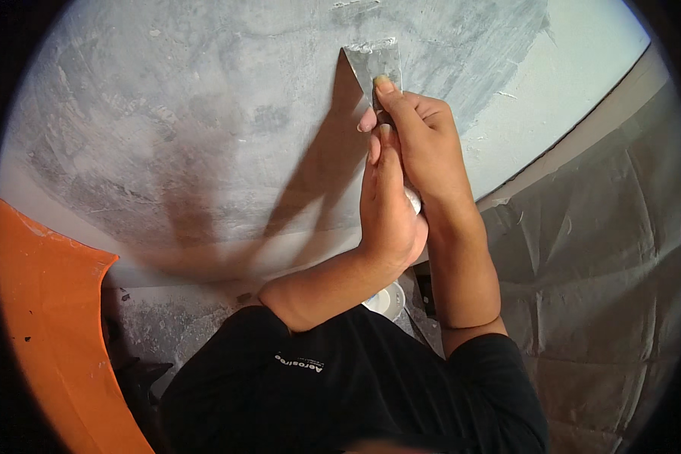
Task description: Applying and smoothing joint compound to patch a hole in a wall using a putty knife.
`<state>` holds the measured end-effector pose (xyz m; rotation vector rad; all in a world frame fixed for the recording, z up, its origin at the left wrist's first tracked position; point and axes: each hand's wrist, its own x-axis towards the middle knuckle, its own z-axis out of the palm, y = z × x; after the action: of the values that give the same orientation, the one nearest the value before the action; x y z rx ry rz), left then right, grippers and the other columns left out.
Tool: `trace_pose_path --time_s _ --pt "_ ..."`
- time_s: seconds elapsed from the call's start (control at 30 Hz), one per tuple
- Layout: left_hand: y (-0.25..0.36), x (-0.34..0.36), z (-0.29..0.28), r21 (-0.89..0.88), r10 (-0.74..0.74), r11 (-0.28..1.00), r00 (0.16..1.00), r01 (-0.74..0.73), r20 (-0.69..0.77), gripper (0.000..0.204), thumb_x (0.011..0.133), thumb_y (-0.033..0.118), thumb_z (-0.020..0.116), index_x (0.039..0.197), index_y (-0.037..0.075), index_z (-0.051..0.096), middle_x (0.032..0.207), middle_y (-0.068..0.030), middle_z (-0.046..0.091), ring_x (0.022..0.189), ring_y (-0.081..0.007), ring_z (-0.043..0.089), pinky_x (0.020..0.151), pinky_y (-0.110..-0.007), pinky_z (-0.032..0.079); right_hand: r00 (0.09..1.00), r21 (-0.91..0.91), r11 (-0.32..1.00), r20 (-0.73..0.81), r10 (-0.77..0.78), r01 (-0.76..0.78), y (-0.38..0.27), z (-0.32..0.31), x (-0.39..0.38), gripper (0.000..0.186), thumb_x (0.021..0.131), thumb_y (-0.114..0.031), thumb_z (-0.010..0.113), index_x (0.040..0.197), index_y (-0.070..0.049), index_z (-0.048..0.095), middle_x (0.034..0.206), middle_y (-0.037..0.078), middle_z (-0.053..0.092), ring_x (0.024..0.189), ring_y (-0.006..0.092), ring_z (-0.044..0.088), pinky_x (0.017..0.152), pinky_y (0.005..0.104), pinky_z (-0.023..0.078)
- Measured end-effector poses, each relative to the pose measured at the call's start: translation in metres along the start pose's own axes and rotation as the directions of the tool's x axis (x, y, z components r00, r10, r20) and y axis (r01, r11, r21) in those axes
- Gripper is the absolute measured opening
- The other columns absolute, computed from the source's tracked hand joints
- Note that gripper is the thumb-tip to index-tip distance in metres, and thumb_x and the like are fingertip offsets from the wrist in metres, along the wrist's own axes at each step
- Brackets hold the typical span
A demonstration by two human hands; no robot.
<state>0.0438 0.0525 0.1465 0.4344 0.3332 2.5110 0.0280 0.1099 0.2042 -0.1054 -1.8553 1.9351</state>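
Note:
A putty knife (387, 62) with a wide metal blade has its edge against a white surface (204, 98) smeared with grey filler. White filler clings along the blade's edge. My right hand (433, 144) is closed round the neck of the knife, its thumb pressed on the blade. Lower down, my left hand (390, 208) is closed on the handle, right beside my right wrist. Most of the handle is hidden by my hands; a pale bit of it shows between them. A dark shadow of the knife and arms falls to the left.
An orange panel (53, 318) with a curved edge stands at the left. Creased grey-brown sheeting (598, 265) covers the right side. Below my forearms sits a round white container (387, 302) on a stained floor (166, 325).

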Motion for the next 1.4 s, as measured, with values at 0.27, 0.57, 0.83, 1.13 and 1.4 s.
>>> trace_pose_path --time_s 0.27,0.57,0.83,1.13,1.4 --pt "-0.005 -0.005 0.001 -0.071 0.022 0.997 1.0 -0.023 -0.017 0.051 0.105 0.034 0.036 0.149 0.01 0.027 0.147 -0.0078 0.036 0.136 -0.0171 0.035 0.112 -0.034 0.029 0.999 -0.065 0.997 0.015 0.049 -0.048 0.004 -0.005 -0.004 0.048 0.101 -0.034 0.052 0.07 0.0 0.064 0.051 0.004 0.057 0.043 0.0098 0.052 0.044 0.0224 0.04" --pt "-0.01 -0.002 0.0 -0.077 0.041 0.996 0.997 -0.045 -0.061 0.056 0.105 0.034 0.035 0.154 0.011 0.018 0.151 -0.008 0.031 0.139 -0.0174 0.031 0.113 -0.034 0.027 0.999 -0.117 0.993 0.048 0.022 -0.016 0.009 -0.006 -0.001 0.047 0.101 -0.033 0.053 0.07 0.0 0.065 0.05 0.004 0.056 0.043 0.01 0.052 0.044 0.0218 0.04" --pt "-0.013 0.0 -0.005 -0.034 0.06 0.997 0.996 -0.063 -0.069 0.051 0.105 0.043 0.034 0.149 0.017 0.029 0.143 -0.0026 0.04 0.133 -0.0155 0.041 0.109 -0.036 0.035 0.998 -0.12 0.993 0.064 0.018 -0.01 0.011 -0.008 0.003 0.047 0.101 -0.034 0.053 0.071 0.0 0.065 0.05 0.005 0.055 0.043 0.0103 0.052 0.043 0.0226 0.04" --pt "-0.016 0.002 -0.013 -0.014 0.099 0.995 0.993 -0.101 -0.069 0.048 0.106 0.036 0.033 0.147 0.011 0.031 0.143 -0.0058 0.04 0.133 -0.0163 0.04 0.11 -0.035 0.034 0.997 -0.126 0.992 0.081 0.015 -0.005 0.014 -0.006 0.005 0.047 0.101 -0.034 0.053 0.071 0.0 0.065 0.05 0.005 0.055 0.043 0.0102 0.052 0.043 0.0226 0.04" --pt "-0.014 0.001 -0.005 -0.066 0.106 0.992 0.991 -0.112 -0.088 0.048 0.106 0.032 0.033 0.148 0.008 0.029 0.144 -0.009 0.039 0.134 -0.016 0.038 0.11 -0.033 0.032 0.997 -0.133 0.991 0.077 0.018 -0.008 0.012 -0.006 0.004 0.046 0.101 -0.034 0.053 0.071 -0.001 0.065 0.05 0.005 0.055 0.043 0.0102 0.052 0.044 0.0226 0.04"
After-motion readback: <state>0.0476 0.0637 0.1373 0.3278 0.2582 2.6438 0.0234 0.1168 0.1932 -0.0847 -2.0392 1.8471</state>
